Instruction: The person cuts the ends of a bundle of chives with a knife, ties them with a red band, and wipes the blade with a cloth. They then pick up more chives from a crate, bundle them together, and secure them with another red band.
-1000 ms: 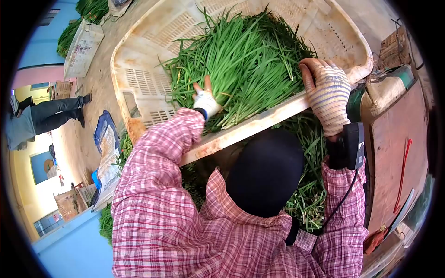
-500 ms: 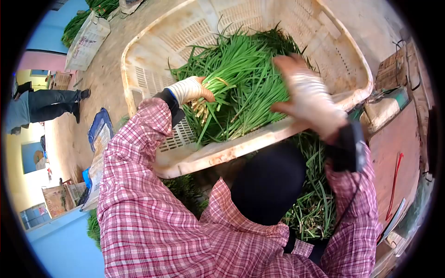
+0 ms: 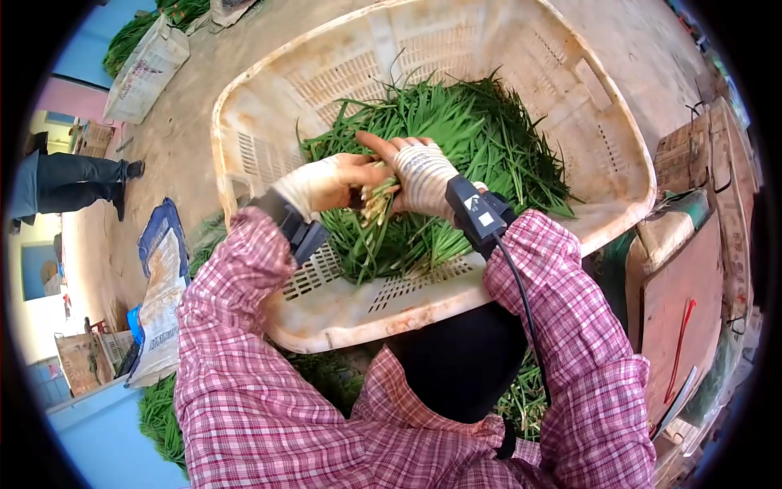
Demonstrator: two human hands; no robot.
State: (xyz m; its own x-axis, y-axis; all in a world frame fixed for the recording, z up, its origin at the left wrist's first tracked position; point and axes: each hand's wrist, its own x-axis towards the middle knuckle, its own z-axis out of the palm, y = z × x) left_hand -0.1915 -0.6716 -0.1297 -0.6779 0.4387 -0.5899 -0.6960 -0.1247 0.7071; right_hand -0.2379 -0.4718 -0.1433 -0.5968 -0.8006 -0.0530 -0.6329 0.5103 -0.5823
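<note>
Both hands meet over a large, stained white plastic crate (image 3: 407,322) holding long green leafy stalks (image 3: 509,155). My left hand (image 3: 338,179), wrapped in pale cloth, is closed round a bunch of green stalks (image 3: 377,202) near its pale root ends. My right hand (image 3: 415,171), in a striped pale wrap, presses against the same bunch, its fingers bent over the stalks beside my left hand. The bunch's leaves reach away from me over the pile. Part of the bunch is hidden by the fingers.
A person in dark trousers (image 3: 81,181) stands at the left. A white basket (image 3: 147,73) with greens is at the upper left. Sacks (image 3: 165,306) lie left of the crate; a brown board (image 3: 683,301) and cardboard (image 3: 683,155) stand at the right.
My right hand has moved left from above the pile to the bunch, and its fingers have closed on it. My left hand still holds the bunch. The view has shifted slightly.
</note>
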